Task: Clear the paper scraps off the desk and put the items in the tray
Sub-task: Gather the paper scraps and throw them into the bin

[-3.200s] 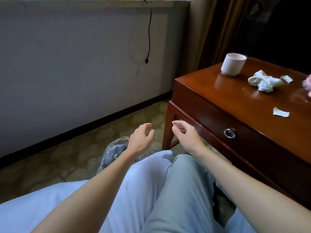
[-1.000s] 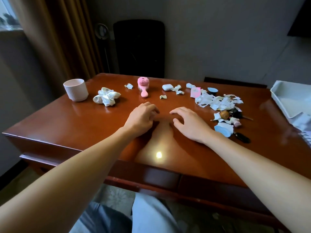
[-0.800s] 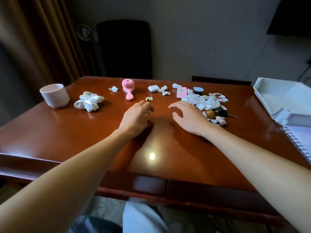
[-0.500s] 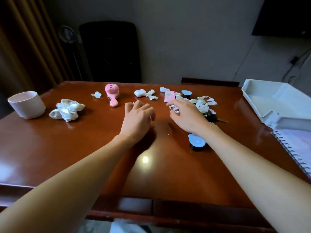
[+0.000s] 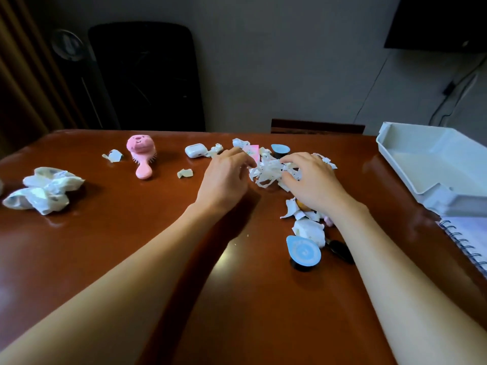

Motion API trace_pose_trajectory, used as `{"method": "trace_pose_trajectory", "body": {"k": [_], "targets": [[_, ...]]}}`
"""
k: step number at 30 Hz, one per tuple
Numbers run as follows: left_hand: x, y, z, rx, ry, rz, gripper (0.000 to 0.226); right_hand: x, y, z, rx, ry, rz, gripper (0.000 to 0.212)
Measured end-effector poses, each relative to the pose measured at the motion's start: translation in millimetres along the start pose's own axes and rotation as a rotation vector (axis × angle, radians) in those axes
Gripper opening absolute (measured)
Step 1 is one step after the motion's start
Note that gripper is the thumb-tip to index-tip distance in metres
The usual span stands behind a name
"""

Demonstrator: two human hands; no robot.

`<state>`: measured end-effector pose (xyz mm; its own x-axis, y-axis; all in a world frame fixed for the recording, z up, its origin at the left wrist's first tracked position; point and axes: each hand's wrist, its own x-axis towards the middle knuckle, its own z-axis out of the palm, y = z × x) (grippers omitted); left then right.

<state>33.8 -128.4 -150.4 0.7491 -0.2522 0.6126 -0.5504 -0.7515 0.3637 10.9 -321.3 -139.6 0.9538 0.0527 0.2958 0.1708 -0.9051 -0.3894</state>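
Note:
A heap of white paper scraps (image 5: 268, 171) lies at the middle of the brown desk (image 5: 131, 246). My left hand (image 5: 226, 177) touches its left edge and my right hand (image 5: 313, 180) rests curled on its right side, fingers in the strips. More scraps (image 5: 292, 209) lie under my right wrist. Scattered items: a pink hairbrush (image 5: 142, 156), a white earbud case (image 5: 195, 150), two blue-lidded pods (image 5: 303, 250) (image 5: 280, 149), a pink card (image 5: 251, 150), a dark key (image 5: 340, 250). The pale tray (image 5: 411, 169) stands at the right edge.
A crumpled white cloth (image 5: 43, 189) lies at the left. Small loose scraps (image 5: 113, 155) (image 5: 185, 173) sit near the hairbrush. A spiral notebook (image 5: 471, 238) lies in front of the tray. A black chair (image 5: 147, 75) stands behind the desk.
Both hands have moved forward and right from the bare desk middle onto the heap of scraps. The view has swung right, so the white cup has left the frame.

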Motion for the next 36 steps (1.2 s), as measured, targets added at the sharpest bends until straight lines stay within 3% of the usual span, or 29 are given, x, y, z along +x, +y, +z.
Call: {"method": "trace_pose_trajectory", "body": {"k": [3,7,10,13,18,23,27,32,36], "targets": [[3.1,6.0,14.8,-0.074,-0.069,-0.033,0.024,1.1,8.9,3.5,-0.034,0.016,-0.008,0.037],[0.9,5.1,26.1,-0.04,-0.27,0.099,0.04,6.0,15.7,-3.1,-0.059,0.098,0.055,0.04],[1.5,1.0,29.5,-0.007,-0.388,0.099,0.049,5.1,26.1,-4.3,-0.067,-0.003,0.168,0.049],[2.4,-1.0,34.4,0.028,-0.462,0.086,0.053,0.7,29.7,-5.6,0.139,-0.128,0.252,0.057],[1.6,-1.2,33.8,0.094,-0.377,0.107,0.038,0.2,26.5,-4.6,0.157,-0.188,0.276,0.064],[-2.7,3.0,27.6,0.066,-0.295,0.057,0.025,0.5,22.2,-6.0,0.226,-0.176,0.138,0.047],[-4.7,3.6,27.2,0.063,-0.27,0.02,0.035,1.8,25.9,-3.1,0.308,-0.114,0.171,0.04],[-3.1,2.4,30.5,0.112,-0.32,-0.02,0.052,2.7,33.3,-0.4,0.098,0.126,0.177,0.033],[-3.0,2.2,30.5,0.123,-0.322,-0.009,0.056,7.5,42.6,2.2,0.126,0.074,0.237,0.045]]}}
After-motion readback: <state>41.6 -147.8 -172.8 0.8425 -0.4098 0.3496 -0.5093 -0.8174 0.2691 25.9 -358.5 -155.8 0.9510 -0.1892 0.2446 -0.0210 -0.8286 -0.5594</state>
